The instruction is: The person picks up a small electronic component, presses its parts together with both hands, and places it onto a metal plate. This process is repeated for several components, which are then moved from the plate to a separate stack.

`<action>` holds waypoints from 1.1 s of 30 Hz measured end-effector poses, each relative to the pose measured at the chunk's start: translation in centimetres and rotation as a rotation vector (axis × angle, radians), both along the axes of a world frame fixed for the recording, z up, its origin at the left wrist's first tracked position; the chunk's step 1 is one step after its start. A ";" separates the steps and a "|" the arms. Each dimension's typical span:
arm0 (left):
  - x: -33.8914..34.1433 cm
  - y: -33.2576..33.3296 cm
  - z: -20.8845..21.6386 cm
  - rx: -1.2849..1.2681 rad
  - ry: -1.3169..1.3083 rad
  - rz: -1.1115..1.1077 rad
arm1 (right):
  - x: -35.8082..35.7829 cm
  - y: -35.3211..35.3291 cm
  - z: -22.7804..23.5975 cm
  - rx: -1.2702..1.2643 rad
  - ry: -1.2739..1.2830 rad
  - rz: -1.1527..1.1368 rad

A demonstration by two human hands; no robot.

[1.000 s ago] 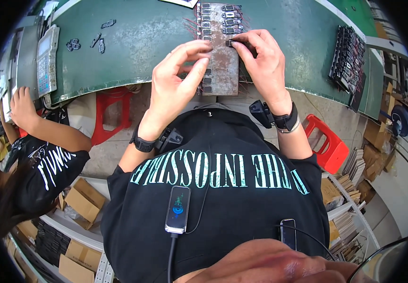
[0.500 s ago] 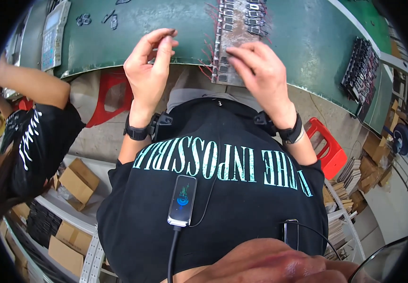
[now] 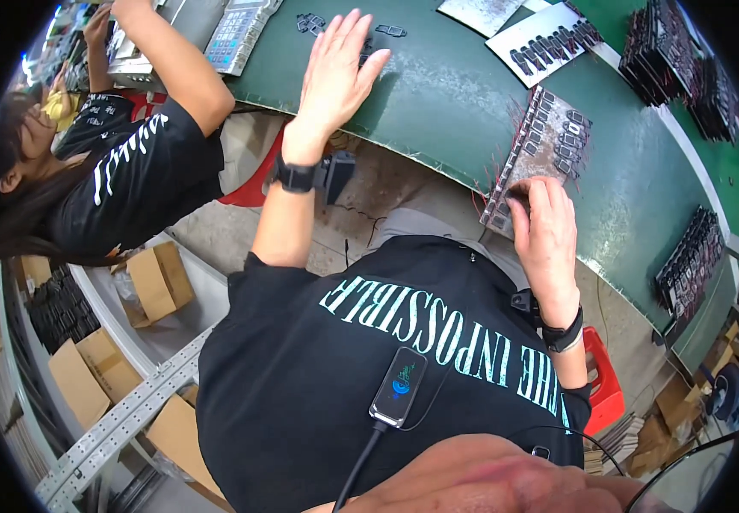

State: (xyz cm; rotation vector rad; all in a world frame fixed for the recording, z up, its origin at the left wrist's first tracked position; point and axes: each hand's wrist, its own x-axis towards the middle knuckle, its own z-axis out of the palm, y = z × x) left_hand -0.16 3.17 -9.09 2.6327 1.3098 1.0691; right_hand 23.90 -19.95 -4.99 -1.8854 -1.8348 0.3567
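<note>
My left hand (image 3: pixel 335 81) is stretched out over the green table, fingers extended and nothing held in it. Beside its fingertips lie small black frame-shaped parts (image 3: pixel 392 31), and another dark piece shows partly behind the hand. My right hand (image 3: pixel 547 231) is bent over the near end of a worn metal board (image 3: pixel 534 162), its thumb and forefinger tips close together. Whatever sits between those fingertips is too small to make out. Rows of small black rectangular parts with thin red wires line the board, a pale one (image 3: pixel 574 128) among them.
A white board with black parts (image 3: pixel 549 47) lies at the far right. Stacks of wired boards (image 3: pixel 660 51) stand beyond it, another (image 3: pixel 690 265) at the right edge. A calculator-like keypad device (image 3: pixel 237 34) is far left, beside a co-worker's arm (image 3: pixel 177 64). Red stools flank me.
My left hand has gone from a pinch near the table edge to reaching forward, fingers spread out. My right hand stays at the board's near end. The view has turned left.
</note>
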 end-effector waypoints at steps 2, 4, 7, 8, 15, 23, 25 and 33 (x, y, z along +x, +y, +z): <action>0.5 0.7 -0.6 0.034 0.059 -0.047 | 0.1 0.0 0.1 -0.035 -0.034 0.011; 1.2 0.7 -1.5 -0.021 0.165 -0.085 | 0.3 0.0 0.1 -0.056 -0.056 -0.004; 2.7 -0.2 -2.3 -0.023 0.227 -0.126 | 0.7 -0.3 -0.2 -0.054 0.359 -0.147; 3.3 -0.9 -2.1 0.006 0.240 -0.135 | 1.1 -0.3 -0.4 -0.061 0.352 -0.170; 6.0 -1.1 1.4 0.050 0.346 -0.271 | 4.3 -1.6 0.6 0.008 0.583 -0.360; 7.3 -2.3 2.7 -0.052 0.351 -0.459 | 4.5 -3.4 0.2 0.197 1.050 -0.489; 7.7 -4.1 3.0 -0.267 0.057 -0.578 | 4.8 -3.8 -0.3 0.225 1.126 -0.488; 6.6 -5.6 1.5 -0.228 0.039 -0.573 | 5.3 -2.5 -1.8 0.227 1.285 -0.454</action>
